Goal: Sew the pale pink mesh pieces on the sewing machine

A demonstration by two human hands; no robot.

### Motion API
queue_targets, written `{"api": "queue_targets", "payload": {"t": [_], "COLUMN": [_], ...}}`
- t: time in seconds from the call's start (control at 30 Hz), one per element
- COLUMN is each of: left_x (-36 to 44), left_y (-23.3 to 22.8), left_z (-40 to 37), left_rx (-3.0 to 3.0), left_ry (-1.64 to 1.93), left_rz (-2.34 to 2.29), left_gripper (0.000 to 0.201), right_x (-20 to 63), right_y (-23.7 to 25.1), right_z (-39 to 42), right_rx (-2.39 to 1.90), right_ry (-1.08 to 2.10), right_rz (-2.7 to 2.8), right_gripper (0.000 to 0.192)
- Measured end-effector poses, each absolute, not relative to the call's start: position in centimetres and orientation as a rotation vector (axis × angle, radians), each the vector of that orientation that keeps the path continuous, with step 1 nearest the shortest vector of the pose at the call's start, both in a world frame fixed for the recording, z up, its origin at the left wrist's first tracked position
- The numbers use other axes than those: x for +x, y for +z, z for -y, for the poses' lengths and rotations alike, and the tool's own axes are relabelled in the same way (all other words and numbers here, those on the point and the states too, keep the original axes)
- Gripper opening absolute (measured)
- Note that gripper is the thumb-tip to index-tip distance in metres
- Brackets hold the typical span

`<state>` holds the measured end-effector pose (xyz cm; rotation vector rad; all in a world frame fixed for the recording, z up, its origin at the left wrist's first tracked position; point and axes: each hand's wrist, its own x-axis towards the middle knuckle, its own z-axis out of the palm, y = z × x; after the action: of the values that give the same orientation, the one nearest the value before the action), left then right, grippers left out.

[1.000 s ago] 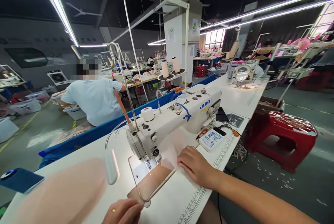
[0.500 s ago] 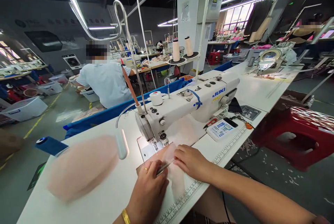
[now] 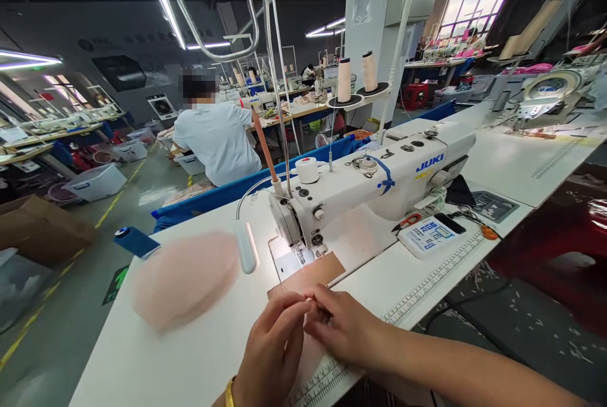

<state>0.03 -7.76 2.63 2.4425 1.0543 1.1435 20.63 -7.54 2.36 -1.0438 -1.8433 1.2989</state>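
Observation:
My left hand (image 3: 275, 337) and my right hand (image 3: 348, 328) meet fingertip to fingertip in front of the sewing machine (image 3: 370, 173). Both are closed in a pinch; a tiny pale bit shows between the fingertips. Sheer pink fabric (image 3: 310, 356) hangs below and between the hands, apparently from my right fingers. What my left fingers pinch is hidden. Just beyond the fingertips, a tan-brown piece (image 3: 315, 271) lies flat before the needle and presser foot (image 3: 300, 254).
A sheer pink piece (image 3: 187, 280) lies left on the table, near a lamp (image 3: 245, 246) and blue thread cone (image 3: 135, 242). Right are orange-handled snips (image 3: 406, 224), a white box (image 3: 429, 236), a phone (image 3: 449, 224). A ruler tape (image 3: 427, 284) lines the front edge. A co-worker (image 3: 215, 135) sits beyond.
The view has shifted left. My hands have drawn together and back from the needle; the slim metal tool in my left fingers no longer shows. More of the tan-brown piece is uncovered.

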Motion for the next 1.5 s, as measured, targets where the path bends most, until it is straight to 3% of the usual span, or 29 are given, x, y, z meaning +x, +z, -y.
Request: {"api": "queue_targets", "payload": {"t": [0.13, 0.23, 0.3, 0.37, 0.47, 0.57, 0.63, 0.73, 0.9, 1.03, 1.2, 1.33, 1.5], "left_x": [-1.3, -2.3, -2.6, -2.5, -1.5, 0.0, 0.9, 1.7, 1.1, 0.4, 1.2, 1.4, 0.4], "left_y": [3.2, 3.0, 2.9, 3.0, 3.9, 4.5, 4.3, 3.5, 2.9, 3.4, 3.6, 3.1, 3.0], "left_z": [6.7, 5.0, 3.8, 2.8, 2.2, 2.0, 1.9, 2.1, 2.3, 2.3, 2.7, 2.9, 2.6], "left_rx": [2.199, 1.789, 1.580, 1.493, 1.489, 1.485, 1.499, 1.484, 1.399, 1.476, 1.315, 1.364, 1.396], "left_ry": [0.882, 0.450, 0.320, 0.312, 0.341, 0.355, 0.397, 0.471, 0.555, 0.542, 0.593, 0.632, 0.321], "left_rz": [-1.052, -0.893, -0.907, -0.933, -0.964, -0.995, -1.005, -0.978, -1.097, -1.160, -1.126, -1.119, -0.908], "left_gripper": [0.060, 0.042, 0.046, 0.051, 0.053, 0.051, 0.050, 0.044, 0.039, 0.039, 0.035, 0.046, 0.054], "right_x": [21.3, 22.1, 22.8, 24.0, 26.4, 28.1, 27.9, 26.0, 23.4, 23.8, 23.5, 23.3, 24.0], "right_y": [2.8, 2.7, 2.0, 1.5, 1.9, 3.8, 4.9, 5.4, 3.3, 2.0, 1.5, 1.5, 1.7], "right_z": [8.2, 8.1, 7.4, 6.6, 5.8, 5.2, 4.3, 2.7, 0.2, -0.3, 0.3, 0.4, 0.2], "right_rx": [-0.910, -0.825, -0.805, -0.821, -1.023, -1.270, -1.246, -1.124, -1.054, -1.056, -0.909, -0.919, -0.997], "right_ry": [1.321, 1.446, 1.587, 1.691, 1.664, 1.145, 0.987, 1.098, 1.378, 1.502, 1.602, 1.661, 1.734], "right_rz": [1.741, 1.632, 1.493, 1.390, 1.557, 2.061, 2.148, 2.198, 2.155, 1.976, 1.818, 1.779, 1.770], "right_gripper": [0.024, 0.028, 0.036, 0.044, 0.035, 0.024, 0.034, 0.055, 0.023, 0.012, 0.026, 0.032, 0.034]}}
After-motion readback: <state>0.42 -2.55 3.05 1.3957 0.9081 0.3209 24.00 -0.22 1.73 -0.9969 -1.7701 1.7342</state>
